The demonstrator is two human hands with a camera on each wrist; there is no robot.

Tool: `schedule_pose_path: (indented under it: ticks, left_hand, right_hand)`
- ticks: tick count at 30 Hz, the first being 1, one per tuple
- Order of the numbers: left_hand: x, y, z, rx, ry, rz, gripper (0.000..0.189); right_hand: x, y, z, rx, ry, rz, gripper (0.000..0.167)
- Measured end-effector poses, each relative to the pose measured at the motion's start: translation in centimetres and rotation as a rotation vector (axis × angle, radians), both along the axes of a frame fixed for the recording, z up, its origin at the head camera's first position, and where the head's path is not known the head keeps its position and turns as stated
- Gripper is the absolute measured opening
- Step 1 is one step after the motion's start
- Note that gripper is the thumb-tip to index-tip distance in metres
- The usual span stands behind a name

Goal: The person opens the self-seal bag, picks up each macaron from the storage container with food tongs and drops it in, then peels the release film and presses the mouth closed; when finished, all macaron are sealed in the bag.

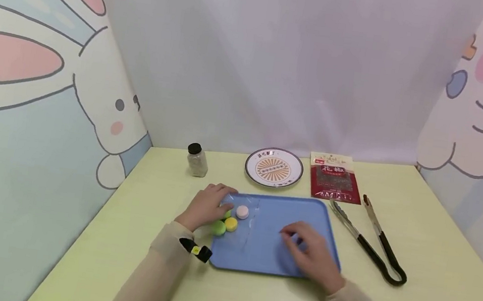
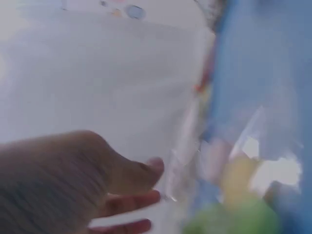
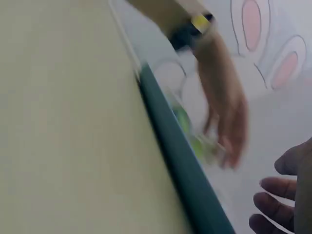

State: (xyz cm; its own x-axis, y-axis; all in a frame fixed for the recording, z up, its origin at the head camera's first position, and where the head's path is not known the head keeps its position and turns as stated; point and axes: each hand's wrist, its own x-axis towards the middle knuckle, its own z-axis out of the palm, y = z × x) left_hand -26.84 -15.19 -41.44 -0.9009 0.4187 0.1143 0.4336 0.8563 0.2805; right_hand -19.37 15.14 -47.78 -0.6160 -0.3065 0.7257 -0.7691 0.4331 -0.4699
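Note:
A blue tray (image 1: 272,261) lies on the table. Toward its left side is a sheet or bag of clear plastic (image 1: 235,245) with small round macaron-like pieces: a pink one (image 1: 242,212), a yellow one (image 1: 230,224) and green ones (image 1: 219,228). My left hand (image 1: 208,207) reaches over the tray's left edge beside them, fingertips near the far rim. In the left wrist view, the thumb and fingers of that hand (image 2: 117,180) are spread apart with nothing between them. My right hand (image 1: 308,253) hovers over the tray's right part, fingers loosely bent and holding nothing.
Behind the tray stand a black-capped jar (image 1: 197,161), a patterned round plate (image 1: 274,168) and a red spice packet (image 1: 335,178). Black-handled metal tongs (image 1: 371,244) lie spread at the tray's right. A pale curtain (image 1: 279,74) closes off the back.

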Motion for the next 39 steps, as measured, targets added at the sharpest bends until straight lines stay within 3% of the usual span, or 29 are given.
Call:
schedule_pose_path:
  ticks: [2, 5, 8, 11, 15, 20, 29, 33, 36, 39]
  left_hand:
    - [-0.4, 0.8, 1.4, -0.054, -0.047, -0.011, 0.036]
    - [-1.6, 2.1, 2.1, -0.086, -0.085, -0.029, 0.033]
    - [-2.9, 3.1, 1.2, -0.076, -0.124, -0.05, 0.029]
    - [-3.9, 3.7, -0.3, -0.09, -0.162, -0.087, 0.026]
    - [-4.4, 4.0, -1.9, -0.148, -0.121, -0.093, 0.026]
    - [-4.5, 3.8, -2.3, -0.192, -0.038, -0.035, 0.024]
    - [-5.1, 3.2, -2.6, -0.201, -0.019, -0.035, 0.015]
    - [-5.4, 2.4, -2.2, -0.087, -0.01, -0.058, 0.009]
    - [-5.7, 1.1, -1.0, 0.154, -0.08, -0.085, 0.012]
    - [-5.6, -0.7, 0.7, 0.446, -0.18, -0.12, 0.013]
  right_hand:
    - [0.6, -3.6, -0.8, -0.023, -0.103, 0.029, 0.016]
    - [1.0, -7.5, -1.3, 0.026, -0.225, -0.038, 0.022]
    - [1.1, -9.7, -1.5, 0.11, -0.3, -0.072, 0.02]
    - [1.2, -10.4, -1.4, 0.16, -0.374, -0.028, 0.014]
    - [1.5, -10.4, -1.3, 0.193, -0.475, 0.019, 0.017]
    - [1.1, -11.1, -0.9, 0.217, -0.519, 0.024, 0.02]
    - [0.3, -12.2, -0.6, 0.167, -0.531, -0.051, 0.007]
    - [0.4, -12.2, -0.7, 0.125, -0.51, -0.061, 0.008]
    - [0.3, -12.1, -0.6, 0.046, -0.505, -0.058, 0.011]
    - [0.3, -11.7, -0.1, -0.034, -0.416, -0.056, 0.013]
